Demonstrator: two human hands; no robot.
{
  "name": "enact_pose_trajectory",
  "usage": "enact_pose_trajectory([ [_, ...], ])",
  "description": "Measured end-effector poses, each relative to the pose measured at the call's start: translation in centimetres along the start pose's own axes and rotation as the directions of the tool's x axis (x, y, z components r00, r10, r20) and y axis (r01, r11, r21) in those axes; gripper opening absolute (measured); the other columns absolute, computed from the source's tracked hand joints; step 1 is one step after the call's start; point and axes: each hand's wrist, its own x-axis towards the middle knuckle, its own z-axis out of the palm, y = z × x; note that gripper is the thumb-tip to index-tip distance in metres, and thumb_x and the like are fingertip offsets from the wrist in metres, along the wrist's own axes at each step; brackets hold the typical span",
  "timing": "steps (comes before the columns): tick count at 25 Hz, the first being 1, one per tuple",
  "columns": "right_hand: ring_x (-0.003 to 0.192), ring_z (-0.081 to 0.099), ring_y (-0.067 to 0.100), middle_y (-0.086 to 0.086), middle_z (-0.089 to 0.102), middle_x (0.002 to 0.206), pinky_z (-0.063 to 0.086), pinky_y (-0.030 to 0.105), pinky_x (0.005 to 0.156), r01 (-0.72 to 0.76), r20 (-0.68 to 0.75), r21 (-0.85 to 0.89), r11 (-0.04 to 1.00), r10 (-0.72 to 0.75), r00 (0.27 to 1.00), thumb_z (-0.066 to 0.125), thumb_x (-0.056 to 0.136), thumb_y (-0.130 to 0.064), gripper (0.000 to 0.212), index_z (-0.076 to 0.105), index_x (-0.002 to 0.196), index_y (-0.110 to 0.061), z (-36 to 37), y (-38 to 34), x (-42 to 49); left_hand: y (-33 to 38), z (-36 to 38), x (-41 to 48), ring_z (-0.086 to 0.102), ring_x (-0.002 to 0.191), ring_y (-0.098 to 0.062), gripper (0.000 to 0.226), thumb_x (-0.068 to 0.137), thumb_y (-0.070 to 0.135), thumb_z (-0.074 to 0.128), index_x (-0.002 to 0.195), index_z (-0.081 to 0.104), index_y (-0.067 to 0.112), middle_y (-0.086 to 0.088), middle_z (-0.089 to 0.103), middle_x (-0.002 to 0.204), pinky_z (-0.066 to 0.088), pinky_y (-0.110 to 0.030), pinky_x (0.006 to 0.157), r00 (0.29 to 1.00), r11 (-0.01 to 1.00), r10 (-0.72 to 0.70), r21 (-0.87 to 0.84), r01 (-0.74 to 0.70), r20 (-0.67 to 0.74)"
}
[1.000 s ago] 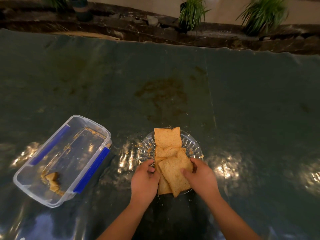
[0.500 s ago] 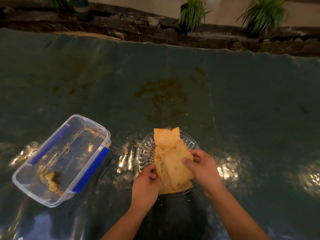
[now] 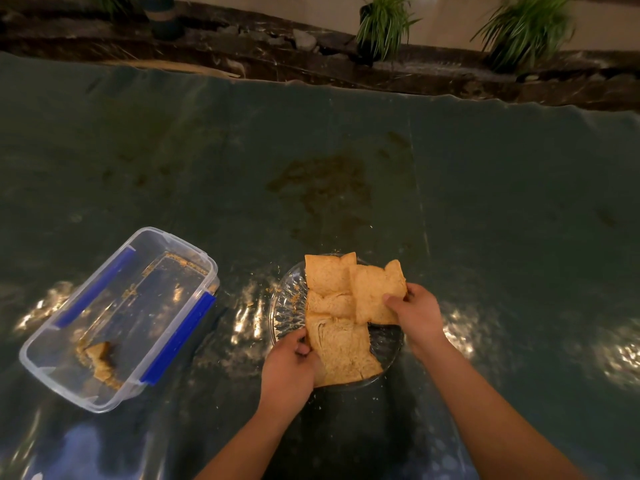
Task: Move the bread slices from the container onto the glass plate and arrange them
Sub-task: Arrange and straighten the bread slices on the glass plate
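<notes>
A round glass plate sits near the table's front, with several brown bread slices on it. My right hand grips one slice at the plate's right side, lifted slightly over the others. My left hand pinches the left edge of the near slice, which overhangs the plate's front. A far slice lies flat at the back. The clear plastic container with blue clips stands to the left, holding only a small bread piece and crumbs.
The table is covered with a shiny dark green sheet with a brown stain behind the plate. Crumbs lie around the plate. Beyond the far edge runs a dark ledge with potted plants.
My right hand has carried its slice from the plate's near middle up and to the right. My left hand has stayed at the near slice's left edge.
</notes>
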Motion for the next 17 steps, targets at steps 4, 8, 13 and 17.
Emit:
enact_pose_trajectory([
  [4,0.071,0.058,0.011,-0.007,0.062,0.080,0.041,0.024,0.053,0.140,0.005,-0.376,0.916,-0.149,0.989,0.067,0.081,-0.021,0.019,0.059,0.099,-0.019,-0.1,0.2,-0.5,-0.2,0.1,0.1,0.064,0.083,-0.018,0.041,0.087,0.010,0.059,0.127,0.059,0.021,-0.004,0.065,0.088,0.050,-0.030,0.069,1.000,1.000,-0.021,0.016,0.021,0.000],
  [8,0.068,0.058,0.015,0.003,0.061,0.081,0.034,0.025,0.051,0.195,-0.005,-0.489,0.850,-0.226,0.974,0.066,0.080,-0.017,0.010,0.058,0.085,-0.014,-0.5,0.5,-1.0,-0.1,-0.1,0.0,0.064,0.084,-0.016,0.039,0.087,0.010,0.059,0.124,0.061,0.022,-0.001,0.066,0.087,0.055,-0.038,0.076,1.000,1.000,-0.018,0.019,0.018,0.000],
  [13,0.071,0.051,0.022,0.017,0.055,0.105,0.037,0.027,0.066,0.178,-0.050,-0.544,0.820,-0.244,0.969,0.070,0.080,-0.018,0.017,0.056,0.089,-0.011,-0.7,1.1,-1.5,-0.2,-0.3,0.0,0.065,0.085,-0.017,0.040,0.088,0.009,0.057,0.125,0.062,0.022,-0.003,0.067,0.089,0.055,-0.039,0.079,1.000,1.000,-0.022,-0.007,0.022,0.004],
  [17,0.086,0.059,0.021,0.010,0.061,0.108,0.043,0.028,0.075,0.184,-0.145,-0.447,0.875,-0.274,0.951,0.072,0.080,-0.014,0.042,0.061,0.120,-0.010,-1.7,1.5,-2.7,-0.4,-0.4,-0.1,0.066,0.084,-0.021,0.039,0.088,0.009,0.057,0.125,0.062,0.022,-0.003,0.066,0.092,0.056,-0.043,0.079,0.999,0.998,-0.048,-0.047,0.048,-0.004],
])
